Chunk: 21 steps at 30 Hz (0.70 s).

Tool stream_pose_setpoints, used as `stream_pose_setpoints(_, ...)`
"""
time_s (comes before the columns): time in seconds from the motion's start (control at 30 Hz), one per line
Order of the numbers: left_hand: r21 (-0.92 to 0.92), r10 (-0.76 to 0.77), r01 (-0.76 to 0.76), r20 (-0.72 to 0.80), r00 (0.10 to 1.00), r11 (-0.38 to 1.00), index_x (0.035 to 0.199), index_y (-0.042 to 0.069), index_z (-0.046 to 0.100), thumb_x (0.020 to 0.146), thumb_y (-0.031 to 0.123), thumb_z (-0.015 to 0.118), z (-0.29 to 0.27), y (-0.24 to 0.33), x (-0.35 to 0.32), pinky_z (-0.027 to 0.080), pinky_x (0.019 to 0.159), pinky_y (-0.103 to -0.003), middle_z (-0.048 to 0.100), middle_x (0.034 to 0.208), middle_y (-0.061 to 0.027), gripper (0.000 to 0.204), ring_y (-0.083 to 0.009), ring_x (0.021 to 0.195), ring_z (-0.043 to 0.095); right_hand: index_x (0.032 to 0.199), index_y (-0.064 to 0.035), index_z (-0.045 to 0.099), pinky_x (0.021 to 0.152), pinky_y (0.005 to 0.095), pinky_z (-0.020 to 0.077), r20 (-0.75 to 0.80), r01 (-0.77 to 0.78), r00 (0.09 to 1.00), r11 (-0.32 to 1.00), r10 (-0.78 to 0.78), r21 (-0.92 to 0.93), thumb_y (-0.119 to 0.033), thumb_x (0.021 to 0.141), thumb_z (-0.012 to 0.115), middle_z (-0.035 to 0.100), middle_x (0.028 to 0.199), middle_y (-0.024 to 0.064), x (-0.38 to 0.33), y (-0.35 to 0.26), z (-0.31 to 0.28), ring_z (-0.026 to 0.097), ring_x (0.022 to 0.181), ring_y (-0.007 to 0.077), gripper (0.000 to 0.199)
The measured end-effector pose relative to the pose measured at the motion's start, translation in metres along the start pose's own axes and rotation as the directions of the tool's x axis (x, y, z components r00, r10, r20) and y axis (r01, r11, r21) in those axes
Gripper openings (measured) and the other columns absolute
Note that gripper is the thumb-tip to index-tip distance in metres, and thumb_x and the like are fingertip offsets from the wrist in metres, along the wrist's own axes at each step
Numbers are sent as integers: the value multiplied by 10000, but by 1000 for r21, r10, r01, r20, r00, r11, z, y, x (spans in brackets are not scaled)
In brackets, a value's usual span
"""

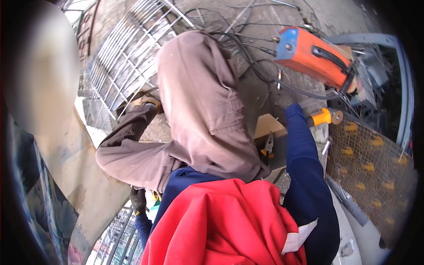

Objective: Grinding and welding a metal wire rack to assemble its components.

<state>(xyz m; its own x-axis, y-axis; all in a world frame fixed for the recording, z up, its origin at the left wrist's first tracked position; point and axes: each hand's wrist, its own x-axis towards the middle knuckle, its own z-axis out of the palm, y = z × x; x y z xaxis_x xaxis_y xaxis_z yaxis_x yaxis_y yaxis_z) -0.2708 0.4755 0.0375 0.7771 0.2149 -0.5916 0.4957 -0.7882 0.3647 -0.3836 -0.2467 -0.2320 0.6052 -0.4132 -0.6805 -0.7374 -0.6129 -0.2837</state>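
My left hand, in a dark knit glove, is low on the left beside my bent leg. Its fingers are too small and partly covered to read. Close to it are a small green and yellow item and a dark metal grille. On the right, my arm in a navy sleeve reaches forward. The hand beyond its cuff does not show clearly, nor does anything it may hold. Nearest the cuff is a yellow-orange angle grinder. Pliers stand in an open cardboard box left of the sleeve.
An orange and blue welding machine with black cables stands at the far right. Welded metal grids lie at the far left. A mesh-covered panel with yellow patches and a grey metal frame are on the right.
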Motion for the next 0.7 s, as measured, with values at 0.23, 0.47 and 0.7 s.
stream_pose_setpoints(0.23,13,-148,151,-118,982,988,996,37,654,942,248,616,-14,44,-57,460,633,-273,622,774,-9,221,-104,676,555,1124,23,623,925,521,449,-145,-326,903,865,404,381,-466,919,459,594,1176,306,44,34,80,568,1120,446,555)
stream_pose_setpoints(0.47,24,-129,130,-38,991,991,1010,15,653,933,225,626,1,40,-52,467,713,-273,652,836,-26,226,-109,765,575,1137,44,609,853,498,495,-227,-106,960,964,163,244,-342,874,564,624,1105,305,83,115,120,597,1069,439,469)
stream_pose_setpoints(0.7,54,10,16,-445,895,998,1027,6,655,958,238,601,-37,82,-41,460,734,-289,631,829,-35,248,-116,785,548,1162,37,601,931,498,457,-328,-180,909,953,256,244,-420,909,487,606,1166,301,53,70,84,573,1102,457,536)
